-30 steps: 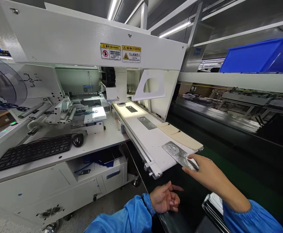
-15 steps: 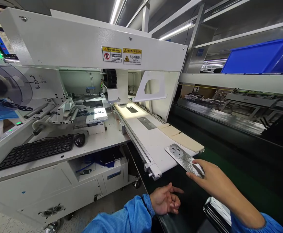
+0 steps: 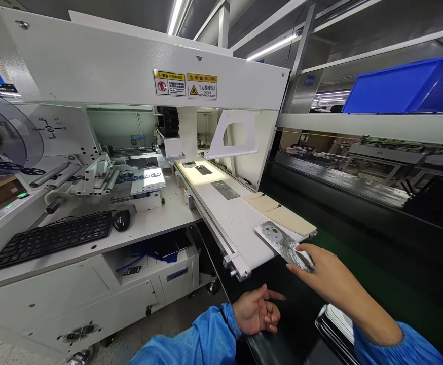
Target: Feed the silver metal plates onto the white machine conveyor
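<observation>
My right hand [image 3: 326, 271] grips the near end of a silver, foil-like plate [image 3: 284, 245] between thumb and fingers. A grey round patch with several holes marks the plate's far end, which is over the near end of a white conveyor belt [image 3: 234, 225]. Whether the plate touches the belt, I cannot tell. My left hand [image 3: 257, 310] hangs palm up below the belt's end, holding nothing, index finger stretched and the others loosely curled. Farther up the belt lies a grey plate [image 3: 225, 190], and beyond it a dark plate [image 3: 204, 170] on a lit section.
A white machine [image 3: 130, 61] with warning labels spans the belt. Left of it are a keyboard [image 3: 50, 238] and mouse [image 3: 121, 220]. A cream board [image 3: 280, 213] borders the belt. Below my right forearm sits a stack of dark, white-edged pieces [image 3: 333, 329]. A blue bin [image 3: 400, 86] is at upper right.
The view has shifted slightly, so most things appear a little farther left. A person's clothing at the left edge has gone from view. My right hand still holds the plate.
</observation>
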A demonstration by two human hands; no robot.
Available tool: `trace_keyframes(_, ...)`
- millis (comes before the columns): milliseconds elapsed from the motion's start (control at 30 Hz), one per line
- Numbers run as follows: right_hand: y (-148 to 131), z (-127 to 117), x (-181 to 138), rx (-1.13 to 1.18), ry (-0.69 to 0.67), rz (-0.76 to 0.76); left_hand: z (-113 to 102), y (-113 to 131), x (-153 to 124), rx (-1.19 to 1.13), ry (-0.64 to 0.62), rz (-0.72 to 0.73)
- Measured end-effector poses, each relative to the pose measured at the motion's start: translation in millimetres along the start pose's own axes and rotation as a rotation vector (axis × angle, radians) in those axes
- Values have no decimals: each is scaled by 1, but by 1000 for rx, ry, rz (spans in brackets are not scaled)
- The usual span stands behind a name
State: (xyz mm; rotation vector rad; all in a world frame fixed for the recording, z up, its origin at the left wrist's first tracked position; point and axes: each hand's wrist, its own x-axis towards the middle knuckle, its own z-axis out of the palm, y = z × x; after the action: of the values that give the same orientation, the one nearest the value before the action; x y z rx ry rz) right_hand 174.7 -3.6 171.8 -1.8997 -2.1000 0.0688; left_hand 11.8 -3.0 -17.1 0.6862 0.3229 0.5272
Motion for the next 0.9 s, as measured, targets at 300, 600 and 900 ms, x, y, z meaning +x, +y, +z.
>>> trace_keyframes(300,-31,-1,24,-113,-4,-43,-7,-5,6,-18,9,-9)
trace_keyframes(600,-33,22,13,-81,44,-202,-6,-5,6,-17,11,-6)
trace_keyframes(900,-45,32,38,-63,-83,-335,-6,-6,7,-34,53,-8)
